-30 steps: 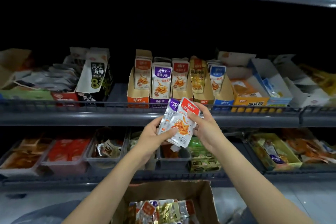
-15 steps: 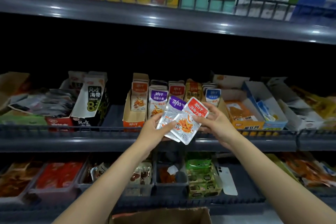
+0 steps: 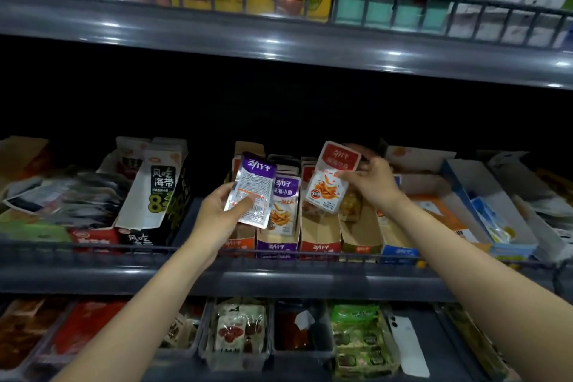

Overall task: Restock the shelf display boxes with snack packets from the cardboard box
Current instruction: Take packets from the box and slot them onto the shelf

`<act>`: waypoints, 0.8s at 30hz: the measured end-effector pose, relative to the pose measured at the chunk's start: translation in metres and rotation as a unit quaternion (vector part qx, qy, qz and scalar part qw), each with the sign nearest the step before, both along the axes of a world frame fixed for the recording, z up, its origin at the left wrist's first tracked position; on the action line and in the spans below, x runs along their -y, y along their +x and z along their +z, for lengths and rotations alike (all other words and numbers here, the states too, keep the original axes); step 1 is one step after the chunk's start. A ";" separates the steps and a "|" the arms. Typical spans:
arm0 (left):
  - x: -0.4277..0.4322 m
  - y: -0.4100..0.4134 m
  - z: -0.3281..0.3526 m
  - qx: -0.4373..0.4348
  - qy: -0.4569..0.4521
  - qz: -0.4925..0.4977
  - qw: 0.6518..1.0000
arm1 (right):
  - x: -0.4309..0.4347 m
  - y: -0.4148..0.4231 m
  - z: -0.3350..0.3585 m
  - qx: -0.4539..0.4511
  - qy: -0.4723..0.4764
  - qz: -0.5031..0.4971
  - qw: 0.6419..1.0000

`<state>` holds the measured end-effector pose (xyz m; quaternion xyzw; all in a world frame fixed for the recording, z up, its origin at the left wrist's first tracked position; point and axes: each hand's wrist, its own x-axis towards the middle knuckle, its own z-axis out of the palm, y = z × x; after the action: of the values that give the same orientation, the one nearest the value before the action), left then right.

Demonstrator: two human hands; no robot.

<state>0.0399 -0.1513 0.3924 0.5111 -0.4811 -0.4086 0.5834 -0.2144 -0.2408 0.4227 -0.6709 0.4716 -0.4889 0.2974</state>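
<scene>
My left hand (image 3: 221,211) grips a purple-topped snack packet (image 3: 252,187), its printed back toward me, in front of the purple display box (image 3: 277,245). My right hand (image 3: 373,178) pinches a red-topped snack packet (image 3: 330,178) above the red display box (image 3: 321,239). Both boxes stand in a row of narrow cardboard display boxes on the middle shelf, each with packets inside. The cardboard box is out of view.
A wire rail (image 3: 93,246) runs along the middle shelf's front edge. Black-and-white seaweed boxes (image 3: 155,189) stand at left, open blue and orange boxes (image 3: 483,205) at right. Clear bins (image 3: 238,338) of snacks fill the lower shelf. The upper shelf (image 3: 279,43) overhangs.
The two packets, held together in front of the rail, have been separated. My left hand keeps the purple one; my right hand has lifted the red one up over the red box.
</scene>
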 end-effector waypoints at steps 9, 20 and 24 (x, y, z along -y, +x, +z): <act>0.022 -0.002 -0.009 0.003 0.018 -0.017 1.000 | 0.045 0.017 -0.021 -0.162 -0.045 0.024 0.986; 0.030 -0.009 -0.013 0.003 0.014 -0.038 0.999 | 0.051 0.019 -0.030 -0.284 -0.121 -0.026 0.951; 0.027 -0.011 -0.011 0.003 0.022 -0.038 0.999 | 0.046 0.023 -0.031 -0.294 -0.120 -0.025 0.948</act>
<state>0.0286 -0.1788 0.3810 0.5060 -0.4933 -0.4394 0.5546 -0.1911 -0.2866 0.3918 -0.8035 0.4926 -0.3304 0.0503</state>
